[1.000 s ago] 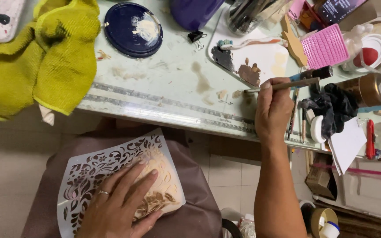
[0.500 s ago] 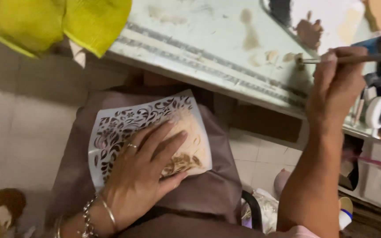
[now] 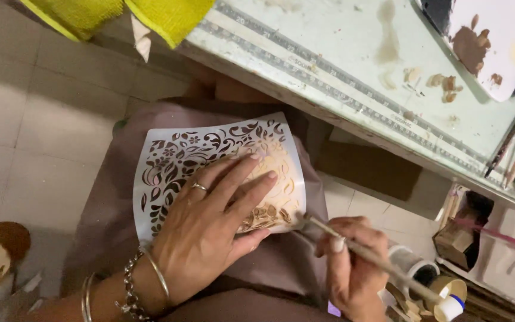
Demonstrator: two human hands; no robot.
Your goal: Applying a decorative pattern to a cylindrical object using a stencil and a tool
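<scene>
Stencil (image 3: 186,158): a white sheet cut with a leaf-and-scroll pattern, lying on the person's lap over a mauve apron (image 3: 108,220); brown paint shows through the cut-outs near its lower right corner.
Left hand (image 3: 210,229): pressed flat on the stencil, fingers spread and not gripping anything; it wears a ring and bracelets at the wrist.
Right hand (image 3: 353,265): curled around a thin brush (image 3: 371,256), holding it like a pen.
Brush: slants up to the left, its tip touching the stencil's lower right corner, just beside the left thumb.
Table (image 3: 341,65): pale green top above the lap, with a ruler strip along its edge and brown paint smears.
Palette (image 3: 490,42): white, with brown paint, at the table's top right.
Cloth (image 3: 168,18): yellow, hanging over the table's left end.
Spare brushes (image 3: 514,146): lying at the table's right edge.
Floor (image 3: 49,125): pale tiles to the left of the lap.
</scene>
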